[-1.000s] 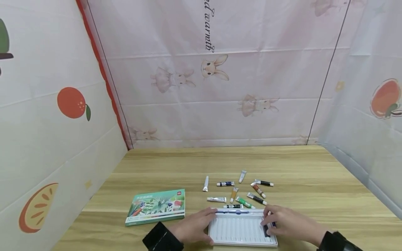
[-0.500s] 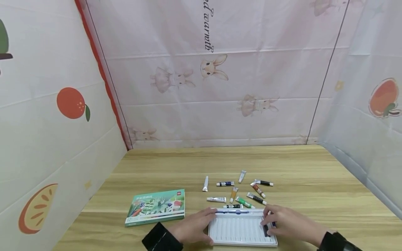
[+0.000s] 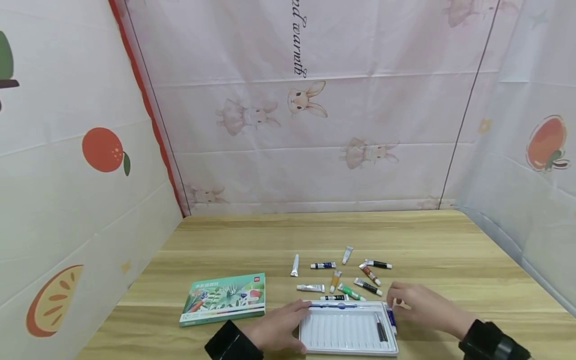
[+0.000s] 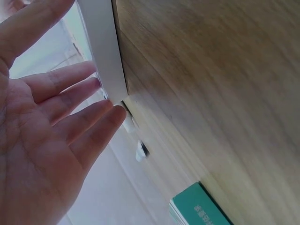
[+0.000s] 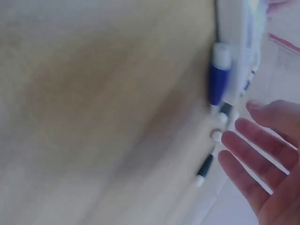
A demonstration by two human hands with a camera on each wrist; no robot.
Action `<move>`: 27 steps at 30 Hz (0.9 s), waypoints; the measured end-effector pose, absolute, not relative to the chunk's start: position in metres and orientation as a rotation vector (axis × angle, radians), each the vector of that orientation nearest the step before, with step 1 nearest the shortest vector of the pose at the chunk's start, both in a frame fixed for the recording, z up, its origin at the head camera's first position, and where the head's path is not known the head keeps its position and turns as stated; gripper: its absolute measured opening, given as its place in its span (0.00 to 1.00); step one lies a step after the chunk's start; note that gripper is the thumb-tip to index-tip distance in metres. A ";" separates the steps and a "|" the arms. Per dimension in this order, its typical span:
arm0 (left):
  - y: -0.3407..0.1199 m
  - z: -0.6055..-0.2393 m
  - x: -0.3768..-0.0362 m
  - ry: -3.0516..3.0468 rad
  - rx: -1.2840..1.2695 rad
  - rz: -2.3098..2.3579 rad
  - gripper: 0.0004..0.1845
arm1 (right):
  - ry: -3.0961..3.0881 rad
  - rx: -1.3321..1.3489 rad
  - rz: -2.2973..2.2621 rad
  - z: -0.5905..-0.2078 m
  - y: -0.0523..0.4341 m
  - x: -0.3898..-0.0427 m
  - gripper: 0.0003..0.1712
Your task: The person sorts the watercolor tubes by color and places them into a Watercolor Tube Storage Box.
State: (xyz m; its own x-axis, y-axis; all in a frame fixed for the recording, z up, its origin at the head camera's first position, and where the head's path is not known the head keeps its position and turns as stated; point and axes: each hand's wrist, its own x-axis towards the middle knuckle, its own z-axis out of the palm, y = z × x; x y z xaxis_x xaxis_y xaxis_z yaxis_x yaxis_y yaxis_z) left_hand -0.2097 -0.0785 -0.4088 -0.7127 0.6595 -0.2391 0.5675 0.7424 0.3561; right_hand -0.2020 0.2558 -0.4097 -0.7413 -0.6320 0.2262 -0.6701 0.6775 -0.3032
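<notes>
A white ribbed tray (image 3: 342, 332) lies at the table's near edge. My left hand (image 3: 288, 322) rests on its left rim with straight fingers; in the left wrist view the fingertips (image 4: 110, 110) touch the tray's corner (image 4: 105, 61). My right hand (image 3: 405, 302) hovers just right of the tray, fingers relaxed and holding nothing. A dark tube (image 3: 380, 327) lies in the tray's right end. A blue-capped tube (image 3: 390, 316) lies along the right rim, seen blurred in the right wrist view (image 5: 216, 79) beside my open fingers (image 5: 255, 150).
Several small paint tubes (image 3: 342, 275) are scattered on the wooden table (image 3: 441, 250) just beyond the tray. A green paint box (image 3: 223, 298) lies flat to the left. Fabric walls close in the back and both sides.
My right hand has come off the tray's right end and moved right, uncovering the dark tube and the blue-capped tube. The left hand has stayed on the left rim.
</notes>
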 end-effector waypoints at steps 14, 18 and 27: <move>-0.081 -0.406 -0.209 2.587 0.982 0.362 0.36 | -2.661 1.206 0.353 -0.424 0.261 -0.202 0.19; -0.083 -0.407 -0.209 2.589 1.020 0.347 0.36 | -2.723 1.197 0.289 -0.423 0.261 -0.200 0.20; -0.085 -0.407 -0.209 2.590 1.016 0.351 0.36 | -2.717 1.206 0.279 -0.426 0.265 -0.201 0.19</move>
